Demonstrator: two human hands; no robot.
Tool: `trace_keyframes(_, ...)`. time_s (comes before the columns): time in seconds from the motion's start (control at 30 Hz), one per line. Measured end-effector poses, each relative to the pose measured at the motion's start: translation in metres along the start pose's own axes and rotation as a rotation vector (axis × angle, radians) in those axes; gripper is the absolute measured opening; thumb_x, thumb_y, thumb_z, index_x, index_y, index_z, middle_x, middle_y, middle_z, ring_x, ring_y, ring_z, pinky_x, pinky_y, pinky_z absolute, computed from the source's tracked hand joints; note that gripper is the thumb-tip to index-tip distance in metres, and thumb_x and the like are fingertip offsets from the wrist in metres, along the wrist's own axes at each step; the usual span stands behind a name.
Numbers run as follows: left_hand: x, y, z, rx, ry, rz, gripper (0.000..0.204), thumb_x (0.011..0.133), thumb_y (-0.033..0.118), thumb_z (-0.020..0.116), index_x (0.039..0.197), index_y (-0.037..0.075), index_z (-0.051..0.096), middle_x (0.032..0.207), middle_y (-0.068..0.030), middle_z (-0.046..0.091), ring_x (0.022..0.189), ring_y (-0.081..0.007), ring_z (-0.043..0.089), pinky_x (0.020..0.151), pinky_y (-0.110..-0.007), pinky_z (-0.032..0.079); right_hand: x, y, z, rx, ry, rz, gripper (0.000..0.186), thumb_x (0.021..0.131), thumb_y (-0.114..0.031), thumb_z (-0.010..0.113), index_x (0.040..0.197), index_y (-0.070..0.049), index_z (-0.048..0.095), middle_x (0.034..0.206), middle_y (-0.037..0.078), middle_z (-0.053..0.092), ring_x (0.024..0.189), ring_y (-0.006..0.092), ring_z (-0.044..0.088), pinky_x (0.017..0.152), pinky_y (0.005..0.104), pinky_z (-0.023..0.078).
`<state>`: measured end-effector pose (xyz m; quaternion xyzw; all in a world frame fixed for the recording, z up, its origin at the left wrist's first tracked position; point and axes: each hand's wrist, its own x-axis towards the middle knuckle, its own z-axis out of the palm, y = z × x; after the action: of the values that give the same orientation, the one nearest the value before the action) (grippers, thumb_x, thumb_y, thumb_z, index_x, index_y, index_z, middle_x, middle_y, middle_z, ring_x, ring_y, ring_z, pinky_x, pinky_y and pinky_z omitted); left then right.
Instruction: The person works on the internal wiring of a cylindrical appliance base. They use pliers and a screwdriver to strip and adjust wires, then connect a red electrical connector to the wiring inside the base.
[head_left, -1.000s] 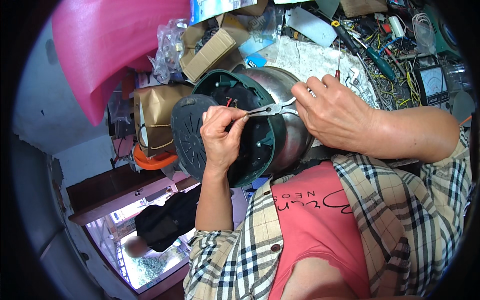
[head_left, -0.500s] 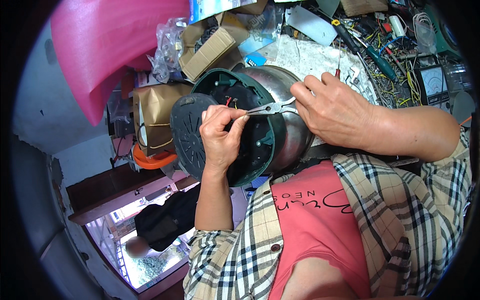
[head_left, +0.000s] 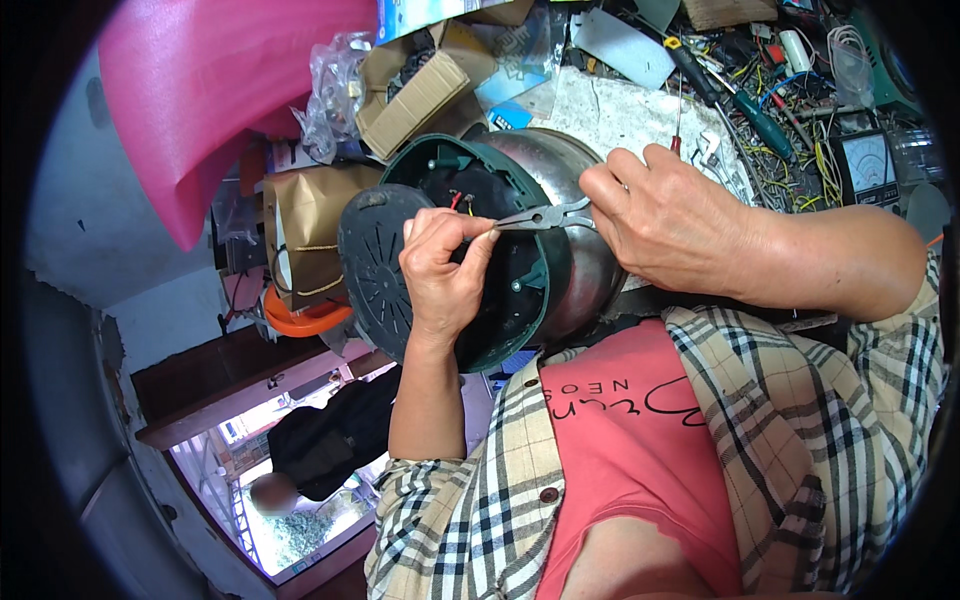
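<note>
The left hand makes a fingertip pinch; the right hand curls closed.

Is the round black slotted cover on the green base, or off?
Off: the slotted cover sits to the side, exposing the red wire inside the green base. Whether anything joins them, I cannot tell.

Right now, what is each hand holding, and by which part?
The right hand grips the pliers by the handles. The left hand is pinched shut at their tips; whether it holds anything small there cannot be told.
</note>
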<state>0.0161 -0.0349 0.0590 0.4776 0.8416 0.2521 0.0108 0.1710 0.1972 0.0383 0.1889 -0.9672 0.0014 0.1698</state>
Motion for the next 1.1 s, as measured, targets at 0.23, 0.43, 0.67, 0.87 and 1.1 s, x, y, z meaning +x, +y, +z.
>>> trace_keyframes(0.23,0.000,0.000,0.002,0.001,0.006,0.008,0.011,0.077,0.004,0.080,0.085,0.003,0.073,0.081,-0.0069,0.068,0.083,-0.0219,0.060,0.081,-0.034,0.045,0.001,0.000,0.001,-0.023,0.003,-0.012,0.018,0.080,-0.021,0.063,0.079,-0.005,0.070,0.086,0.004,0.050,0.082,0.0184,0.053,0.062,0.0284,0.043)
trace_keyframes(0.43,0.000,0.000,0.003,0.010,0.012,0.011,0.010,0.077,0.004,0.080,0.084,0.003,0.072,0.080,-0.0069,0.068,0.082,-0.0221,0.061,0.080,-0.034,0.045,0.000,0.001,0.000,-0.024,-0.034,-0.016,0.018,0.081,-0.021,0.062,0.080,-0.004,0.069,0.086,0.005,0.050,0.081,0.0192,0.053,0.062,0.0287,0.043)
trace_keyframes(0.67,0.001,0.000,0.004,0.005,0.011,0.019,0.010,0.077,0.003,0.079,0.084,0.003,0.072,0.080,-0.0072,0.068,0.082,-0.0225,0.061,0.079,-0.034,0.046,0.002,0.004,-0.001,-0.017,0.009,-0.037,0.019,0.076,-0.020,0.068,0.077,-0.002,0.072,0.083,0.005,0.052,0.078,0.0173,0.057,0.055,0.0252,0.050)
trace_keyframes(0.87,0.002,-0.001,0.006,-0.001,0.027,0.030,0.010,0.076,0.003,0.079,0.083,0.004,0.072,0.079,-0.0072,0.068,0.081,-0.0230,0.061,0.078,-0.035,0.045,0.000,0.004,-0.001,-0.020,-0.008,-0.015,0.017,0.080,-0.021,0.062,0.078,-0.005,0.067,0.083,0.005,0.051,0.078,0.0181,0.053,0.059,0.0272,0.044)
trace_keyframes(1.1,0.004,-0.004,0.008,-0.045,0.026,0.033,0.010,0.076,0.004,0.079,0.084,0.008,0.074,0.082,-0.0040,0.071,0.083,-0.0226,0.061,0.079,-0.034,0.042,0.002,0.003,-0.007,-0.017,-0.017,0.091,0.020,0.077,-0.019,0.066,0.081,-0.001,0.073,0.091,0.006,0.056,0.086,0.0174,0.058,0.068,0.0324,0.050)
